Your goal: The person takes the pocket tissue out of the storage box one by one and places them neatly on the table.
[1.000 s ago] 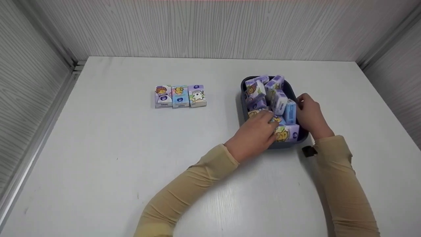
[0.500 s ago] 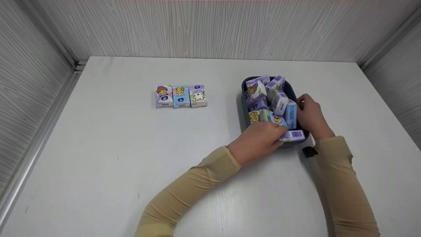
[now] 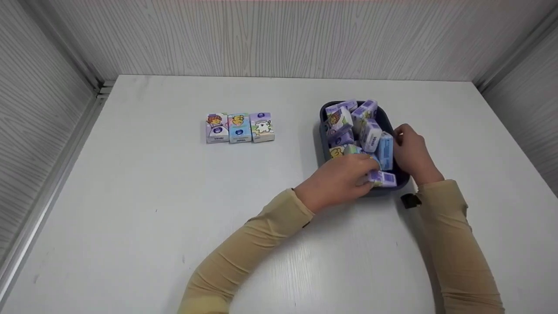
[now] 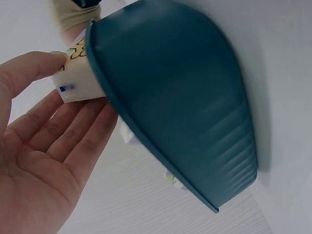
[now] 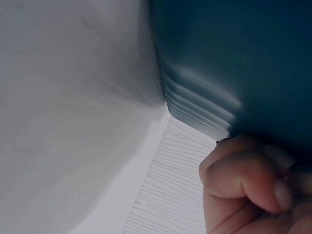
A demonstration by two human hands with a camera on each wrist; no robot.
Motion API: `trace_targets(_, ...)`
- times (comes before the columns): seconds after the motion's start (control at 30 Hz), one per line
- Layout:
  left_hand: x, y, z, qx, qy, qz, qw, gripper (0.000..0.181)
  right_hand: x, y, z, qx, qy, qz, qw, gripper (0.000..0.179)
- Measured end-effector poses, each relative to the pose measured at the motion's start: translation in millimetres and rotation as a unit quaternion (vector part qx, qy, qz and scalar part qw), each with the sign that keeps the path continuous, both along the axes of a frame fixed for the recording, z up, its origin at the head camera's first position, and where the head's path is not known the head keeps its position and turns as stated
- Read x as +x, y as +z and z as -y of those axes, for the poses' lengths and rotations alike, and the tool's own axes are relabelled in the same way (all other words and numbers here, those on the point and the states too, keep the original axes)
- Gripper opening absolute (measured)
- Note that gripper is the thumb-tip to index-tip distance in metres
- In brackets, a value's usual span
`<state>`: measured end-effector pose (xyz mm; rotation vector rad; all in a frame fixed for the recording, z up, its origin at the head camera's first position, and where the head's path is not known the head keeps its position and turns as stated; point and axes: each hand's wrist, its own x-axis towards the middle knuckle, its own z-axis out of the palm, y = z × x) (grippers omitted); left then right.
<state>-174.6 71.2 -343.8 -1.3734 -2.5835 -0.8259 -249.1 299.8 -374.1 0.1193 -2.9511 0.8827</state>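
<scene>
A dark blue-green plastic basket (image 3: 324,139) full of small purple, blue and white tissue packs (image 3: 340,122) stands right of centre. At its near end, my left hand (image 3: 338,179) pinches a purple-and-white tissue pack (image 3: 384,179). The left wrist view shows the thumb on one face of this pack (image 4: 83,85) and straight fingers beneath it, next to the basket's rim. My right hand (image 3: 414,152) holds the basket's right rim. In the right wrist view its curled fingers (image 5: 239,178) lie against the basket wall (image 5: 209,53); the fingertips' contact is partly hidden.
Left of the basket, three tissue packs lie side by side in a row: a purple one (image 3: 217,127), a blue one (image 3: 239,127) and a lilac one (image 3: 262,127). They rest on a white table (image 3: 174,187) with a wood-grain panel (image 3: 279,39) behind.
The left hand has shifted within the basket's near end and turned the purple pack, then drawn it slightly left. The right hand and the row of three packs stay put.
</scene>
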Motion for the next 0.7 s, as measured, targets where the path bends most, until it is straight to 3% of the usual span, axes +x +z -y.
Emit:
trace_targets(0.23,-2.7,8.5,9.3,0.070,-0.013,0.014,0.9974,0.027,0.9,0.0,0.0,0.002,0.000,-0.001,1.0000,0.026)
trace_targets(0.53,-5.0,21.5,21.6,0.112,0.002,0.035,0.9931,0.032,2.0,1.1,-0.3,-0.004,0.007,0.006,1.0000,0.028)
trace_targets(0.7,-8.1,28.3,31.5,0.135,0.011,0.029,0.9903,0.027,1.6,0.5,-0.3,-0.009,0.005,0.008,0.9999,0.029)
